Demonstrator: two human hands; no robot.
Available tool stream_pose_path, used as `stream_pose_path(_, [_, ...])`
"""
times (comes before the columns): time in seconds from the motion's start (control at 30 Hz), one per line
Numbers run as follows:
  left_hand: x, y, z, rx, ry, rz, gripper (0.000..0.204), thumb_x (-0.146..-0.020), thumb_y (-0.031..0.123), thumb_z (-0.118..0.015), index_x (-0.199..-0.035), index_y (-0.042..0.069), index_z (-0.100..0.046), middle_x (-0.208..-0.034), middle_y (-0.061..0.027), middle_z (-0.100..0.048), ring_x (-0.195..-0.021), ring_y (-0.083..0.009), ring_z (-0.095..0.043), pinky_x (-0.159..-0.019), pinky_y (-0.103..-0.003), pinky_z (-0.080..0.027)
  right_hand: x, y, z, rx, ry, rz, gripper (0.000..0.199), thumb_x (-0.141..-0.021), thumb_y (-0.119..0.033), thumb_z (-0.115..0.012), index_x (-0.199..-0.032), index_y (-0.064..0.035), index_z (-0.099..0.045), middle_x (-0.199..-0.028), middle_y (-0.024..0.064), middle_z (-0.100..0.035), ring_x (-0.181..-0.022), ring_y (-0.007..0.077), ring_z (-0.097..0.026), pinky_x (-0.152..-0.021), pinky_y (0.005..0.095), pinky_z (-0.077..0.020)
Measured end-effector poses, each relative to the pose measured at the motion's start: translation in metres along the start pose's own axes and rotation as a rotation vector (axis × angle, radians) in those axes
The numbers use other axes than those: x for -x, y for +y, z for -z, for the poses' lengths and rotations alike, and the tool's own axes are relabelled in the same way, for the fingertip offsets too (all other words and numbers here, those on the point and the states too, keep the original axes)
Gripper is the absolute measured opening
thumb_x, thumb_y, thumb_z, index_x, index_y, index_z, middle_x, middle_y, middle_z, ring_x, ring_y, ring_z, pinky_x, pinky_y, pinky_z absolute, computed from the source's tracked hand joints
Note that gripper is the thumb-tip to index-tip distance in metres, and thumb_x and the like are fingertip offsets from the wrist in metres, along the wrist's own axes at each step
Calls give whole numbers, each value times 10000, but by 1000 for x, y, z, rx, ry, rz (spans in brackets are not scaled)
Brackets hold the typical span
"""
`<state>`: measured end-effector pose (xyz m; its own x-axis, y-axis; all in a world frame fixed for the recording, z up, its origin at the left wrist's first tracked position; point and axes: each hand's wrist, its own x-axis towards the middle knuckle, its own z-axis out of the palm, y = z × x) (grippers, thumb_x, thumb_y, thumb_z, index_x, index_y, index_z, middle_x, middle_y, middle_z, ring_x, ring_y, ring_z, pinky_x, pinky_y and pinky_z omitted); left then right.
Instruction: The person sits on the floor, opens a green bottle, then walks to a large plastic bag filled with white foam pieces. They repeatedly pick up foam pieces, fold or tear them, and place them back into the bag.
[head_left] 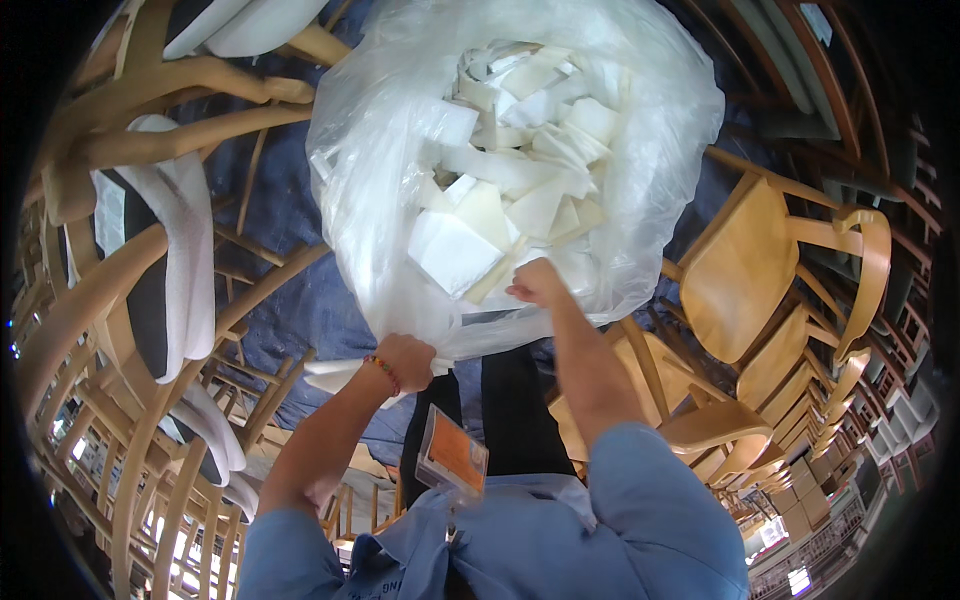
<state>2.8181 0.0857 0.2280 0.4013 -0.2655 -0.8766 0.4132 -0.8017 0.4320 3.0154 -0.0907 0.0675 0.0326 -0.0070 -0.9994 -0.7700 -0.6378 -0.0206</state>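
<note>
A large clear plastic bag [370, 240] stands open in front of me, filled with white and cream foam offcuts [470, 225]. My left hand [403, 358], with a beaded bracelet at the wrist, is closed at the bag's near left edge. White flat foam pieces [335, 374] stick out on both sides of that hand, seemingly in its grip. Over the near part of the bag's mouth, my right hand [540, 283] has its fingers curled in, close to a narrow cream strip. Whether it grips anything is hidden.
Wooden chair frames [190, 150] crowd the left, some with white cloths [185, 240] over dark seats. On the right stand rows of light wooden chairs [740, 270]. Blue sheeting [300, 300] covers the floor around the bag. A badge [453, 450] hangs at my chest.
</note>
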Motion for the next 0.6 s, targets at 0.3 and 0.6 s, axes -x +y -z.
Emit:
stream_pose_path(0.3, [8, -23, -10, 131, 35, 69, 256, -777, 237, -581, -931, 86, -720, -908, -173, -712, -915, -363, -676, -846, -477, -522, 36, -26, -81, -356, -264, 476, 285, -922, -65, -605, -1197, 7, -579, -1048, 135, -666, -896, 231, -669, -759, 361, -564])
stream_pose_path(0.6, [9, -28, 16, 187, -38, -8, 322, -798, 225, -565, -1038, 64, -705, -881, -181, -707, -878, -359, -675, -839, -452, -516, 44, 34, 2, -407, -180, 248, 367, -940, -63, -577, -1293, 3, -497, -1212, 123, -626, -1047, 258, -641, -889, 398, -532])
